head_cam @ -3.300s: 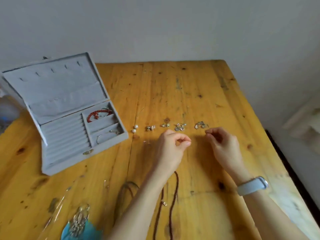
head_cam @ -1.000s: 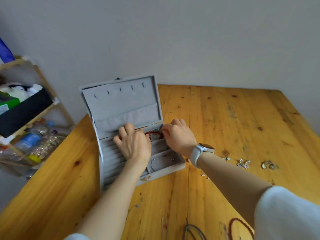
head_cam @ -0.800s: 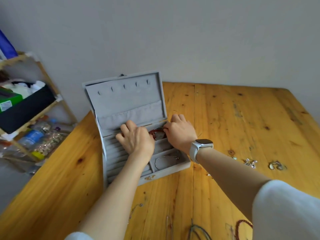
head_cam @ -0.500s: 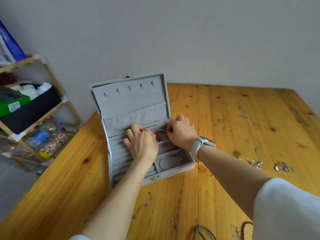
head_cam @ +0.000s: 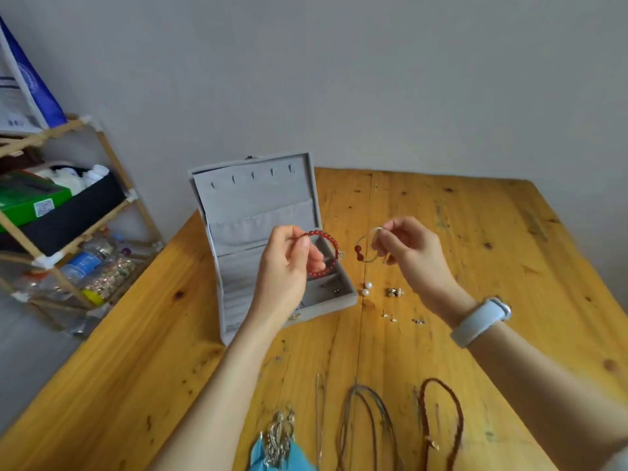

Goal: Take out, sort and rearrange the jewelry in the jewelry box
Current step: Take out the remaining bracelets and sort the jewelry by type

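Box (head_cam: 272,212) stands open at the table's (head_cam: 136,368) back left. Left hand (head_cam: 285,270) pinches a red bead bracelet (head_cam: 326,253), raised before the box; right hand (head_cam: 411,253) pinches a thin bangle (head_cam: 365,246) beside it. Pearls (head_cam: 366,288) lie below on the table.

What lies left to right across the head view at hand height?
Shelf → jewelry box → left hand → red bead bracelet → silver bangle → right hand.
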